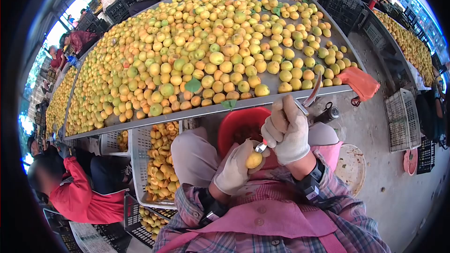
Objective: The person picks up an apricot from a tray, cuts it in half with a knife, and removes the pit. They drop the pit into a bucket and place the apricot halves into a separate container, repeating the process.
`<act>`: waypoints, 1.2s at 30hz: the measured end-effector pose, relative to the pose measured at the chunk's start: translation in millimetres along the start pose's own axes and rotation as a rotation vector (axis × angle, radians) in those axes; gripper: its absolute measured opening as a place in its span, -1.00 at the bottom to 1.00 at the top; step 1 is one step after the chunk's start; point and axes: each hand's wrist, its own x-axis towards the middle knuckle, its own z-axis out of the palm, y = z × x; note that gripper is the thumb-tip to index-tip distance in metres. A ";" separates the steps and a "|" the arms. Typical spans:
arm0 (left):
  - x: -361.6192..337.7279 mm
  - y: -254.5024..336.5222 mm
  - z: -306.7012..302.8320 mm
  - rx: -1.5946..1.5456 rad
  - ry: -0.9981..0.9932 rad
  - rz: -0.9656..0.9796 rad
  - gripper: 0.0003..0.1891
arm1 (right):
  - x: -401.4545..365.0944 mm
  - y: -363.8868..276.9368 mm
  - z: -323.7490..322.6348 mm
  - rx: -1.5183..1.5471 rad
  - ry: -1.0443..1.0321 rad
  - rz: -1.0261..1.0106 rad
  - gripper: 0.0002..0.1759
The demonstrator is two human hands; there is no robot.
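My left hand (234,167), in a white glove, has its fingers wrapped round a yellow apricot (253,160) above my lap. My right hand (289,133), gloved too, is closed round a pitting knife. Its curved blade (315,91) sticks out past the fingers toward the table, while a short metal tip (260,147) with a bit of red shows at the other end, right at the apricot. Between my knees stands a red basin (226,129) with dark contents, partly hidden by my hands.
A metal-rimmed table (187,116) heaped with apricots (187,61) lies ahead. An orange bag (360,83) rests at its right corner. On my left is a white crate (140,159) of split apricots; a person in red (89,192) sits beyond. A white bucket (350,166) stands right.
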 end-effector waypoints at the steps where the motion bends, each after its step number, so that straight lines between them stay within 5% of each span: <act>1: -0.4 0.6 1.5 -0.084 -0.004 -0.117 -0.77 | 0.3 0.6 -1.3 0.026 0.049 -0.006 -0.59; 2: 0.9 1.1 1.3 -0.084 -0.005 -0.120 -0.77 | 1.7 1.4 -6.3 0.061 0.059 0.018 -0.60; 4: 4.2 2.5 -3.0 -0.583 -0.102 -0.361 -0.61 | 0.9 2.7 -8.8 0.075 0.067 0.013 -0.60; 7: 3.2 3.0 2.6 -0.596 -0.070 -0.303 -0.64 | 3.6 8.3 -13.7 0.101 0.012 -0.015 -0.59; 9: 1.0 -5.8 8.1 -1.051 -0.061 -0.538 -0.59 | 9.7 15.7 -28.5 0.189 -0.024 0.090 -0.60; 11: 1.6 -13.5 6.5 -1.053 -0.086 -0.552 -0.73 | 7.9 18.4 -24.4 0.135 0.070 0.041 -0.59; 13: 4.3 0.6 -3.1 -0.614 -0.099 -0.426 -0.87 | 1.3 15.9 -11.9 0.037 0.048 -0.048 -0.60; 15: 1.0 -15.4 3.7 -0.592 -0.063 -0.337 -0.61 | -3.6 16.3 -3.4 -0.105 0.025 -0.117 -0.60; 16: -5.7 -40.5 9.5 -0.001 -0.043 0.055 -0.65 | -4.0 16.2 -1.8 -0.099 0.012 -0.117 -0.60; 19: -13.9 -52.7 21.4 0.150 0.125 0.198 -0.56 | -7.1 18.4 -8.5 -0.106 -0.096 -0.131 -0.66; 21: -13.7 -48.4 22.6 0.135 0.114 0.171 -0.60 | -6.0 28.7 -17.9 -0.520 -0.094 -0.230 -0.76; 22: -11.8 -46.5 23.2 0.061 0.119 0.156 -0.63 | -8.2 31.8 -13.3 -0.274 0.012 -0.098 -0.81; 23: -10.4 -44.4 22.8 -0.010 0.124 0.140 -0.65 | -8.8 23.5 -8.0 -0.465 -0.089 -0.036 -0.62; 28: -8.8 -35.2 19.5 -0.010 0.081 0.095 -0.73 | 2.8 22.6 -16.7 -0.057 -0.040 0.104 -0.67; 36: -8.6 -52.4 33.2 -0.084 0.081 0.065 -0.77 | -9.1 26.3 -14.8 -0.292 -0.140 0.113 -0.71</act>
